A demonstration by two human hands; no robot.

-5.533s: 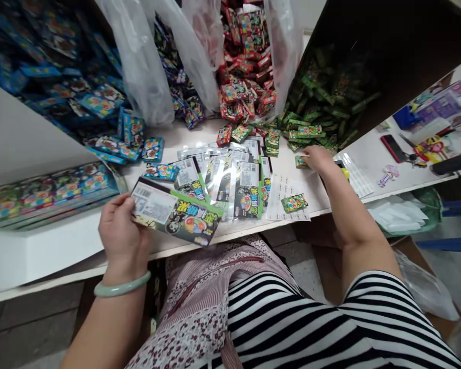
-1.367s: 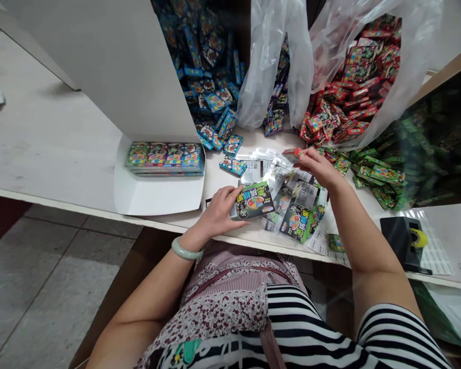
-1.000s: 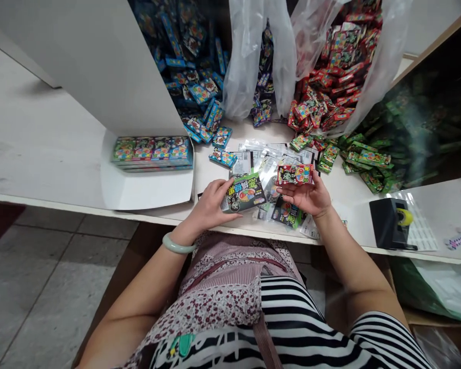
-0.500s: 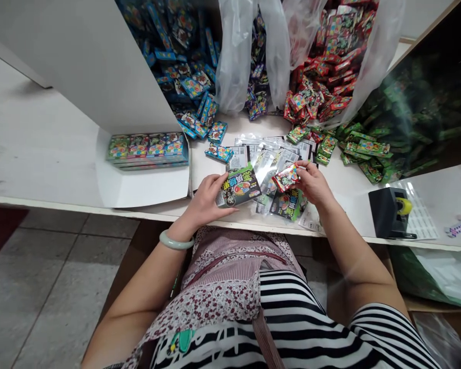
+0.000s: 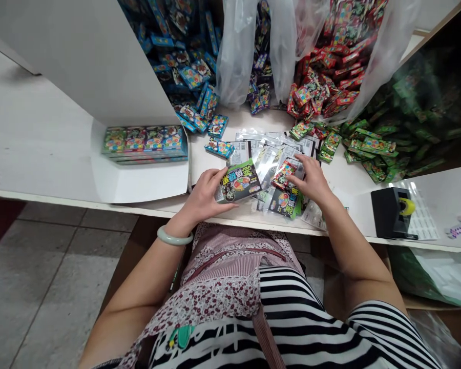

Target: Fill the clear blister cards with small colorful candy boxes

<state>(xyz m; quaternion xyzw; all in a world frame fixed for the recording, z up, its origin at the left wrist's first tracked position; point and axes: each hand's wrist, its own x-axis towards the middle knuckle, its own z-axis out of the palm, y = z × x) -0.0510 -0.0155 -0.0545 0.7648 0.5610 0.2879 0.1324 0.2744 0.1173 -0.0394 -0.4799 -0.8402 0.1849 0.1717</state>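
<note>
My left hand (image 5: 204,199) grips the left end of a flat black and green printed candy pack (image 5: 239,181), thumb below and fingers along the top edge. To its right, a small red candy box (image 5: 284,174) lies on clear plastic sleeves. My right hand (image 5: 311,179) is just beside that box with thumb and fingers apart; the thumb tip is close to it, and whether they touch I cannot tell. Under the right hand is another black and green pack (image 5: 284,202). Behind both hands are overlapping clear sleeves with printed cards (image 5: 267,154).
Blue boxes (image 5: 200,113), purple boxes (image 5: 259,97), red boxes (image 5: 311,95) and green boxes (image 5: 372,146) spill from plastic bags at the back. Stacked boxes (image 5: 146,141) sit in a white open carton (image 5: 146,187) on the left. A tape dispenser (image 5: 390,212) stands right.
My right hand has opened from its pinch on the red box, which now lies lower on the sleeves. My left hand keeps its grip on the pack. The view has shifted slightly.
</note>
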